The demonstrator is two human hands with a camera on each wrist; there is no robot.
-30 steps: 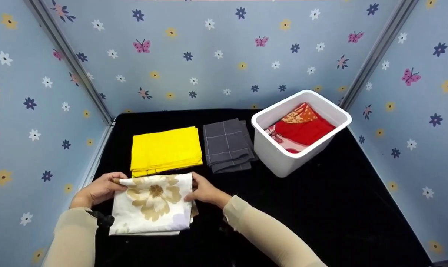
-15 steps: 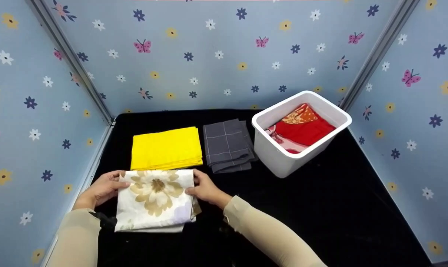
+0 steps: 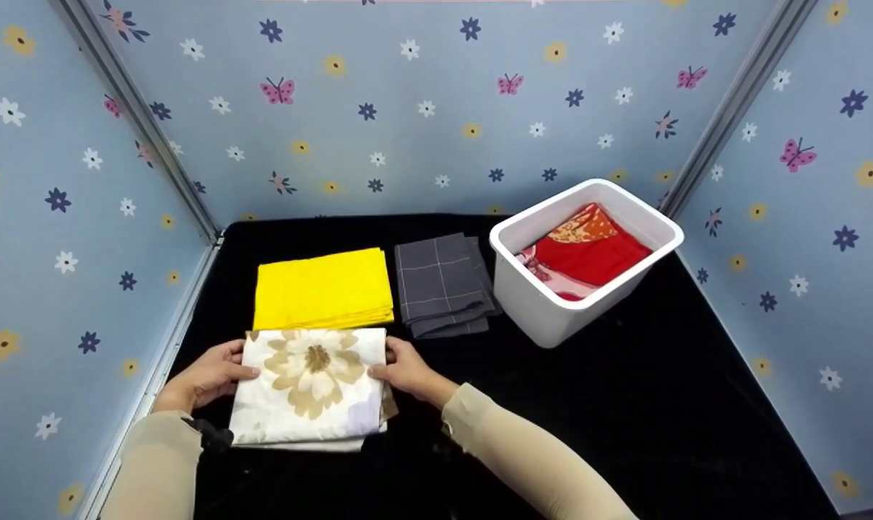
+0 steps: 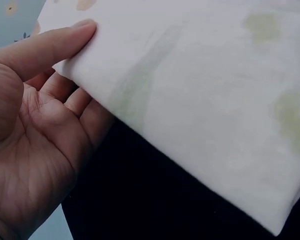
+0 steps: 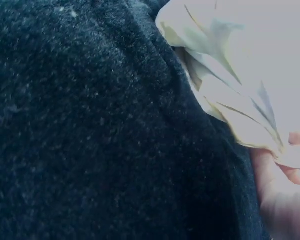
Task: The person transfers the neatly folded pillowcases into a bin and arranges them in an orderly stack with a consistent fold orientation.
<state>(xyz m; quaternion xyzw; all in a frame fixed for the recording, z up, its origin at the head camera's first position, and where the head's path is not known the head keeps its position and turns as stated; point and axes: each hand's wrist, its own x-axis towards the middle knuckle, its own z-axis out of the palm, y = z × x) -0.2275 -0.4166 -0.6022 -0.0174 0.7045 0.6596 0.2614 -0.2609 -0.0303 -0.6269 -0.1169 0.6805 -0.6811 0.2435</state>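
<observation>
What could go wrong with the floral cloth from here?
Two risks, as I judge it. The floral cloth has lower layers poking out at its right and near edges, while the left hand and right hand grip it nearer the far corners, so the loose layers might slip or fall open if lifted. Its far edge meets the yellow cloth in the head view, so pushing forward could rumple that one.

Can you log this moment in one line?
left hand pinches folded floral cloth | right hand pinches opposite edge | yellow cloth lies folded | gray checked cloth beside yellow | white bin holds red cloth
</observation>
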